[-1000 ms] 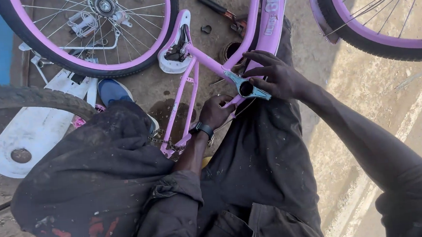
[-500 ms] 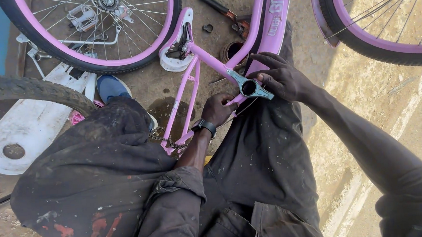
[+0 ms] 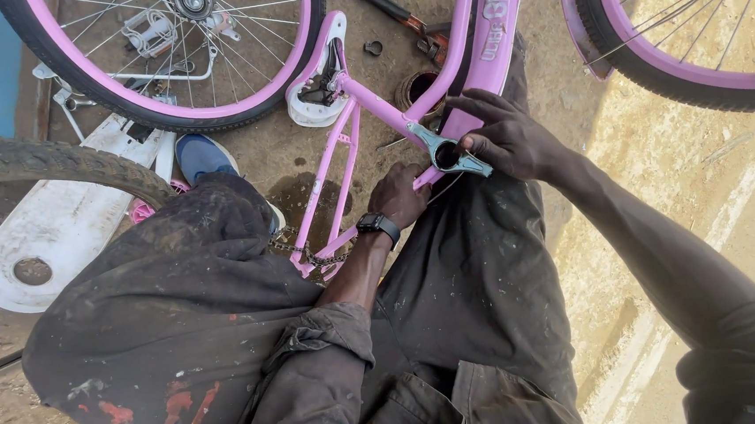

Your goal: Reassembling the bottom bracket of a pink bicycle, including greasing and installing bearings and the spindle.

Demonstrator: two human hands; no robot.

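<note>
A pink bicycle frame (image 3: 480,32) lies across my lap and the dirt ground. My left hand (image 3: 399,197), with a black watch on the wrist, is closed around a pink frame tube (image 3: 338,157) just below the bottom bracket. My right hand (image 3: 509,136) reaches in from the right. Its fingers pinch a pale grey-blue bracket part (image 3: 444,152) with a dark round hole, at the junction of the tubes. A chain (image 3: 305,251) hangs by the lower frame end.
A pink-rimmed wheel (image 3: 171,102) stands at top left and another (image 3: 686,71) at top right. A black tyre (image 3: 55,159) and a white plastic guard (image 3: 51,235) lie left. A hand tool (image 3: 399,14), a small tin (image 3: 417,85) and my blue shoe (image 3: 201,155) are on the ground.
Both hands stay on the frame at the bracket. The view has shifted slightly, and nothing was let go or picked up.
</note>
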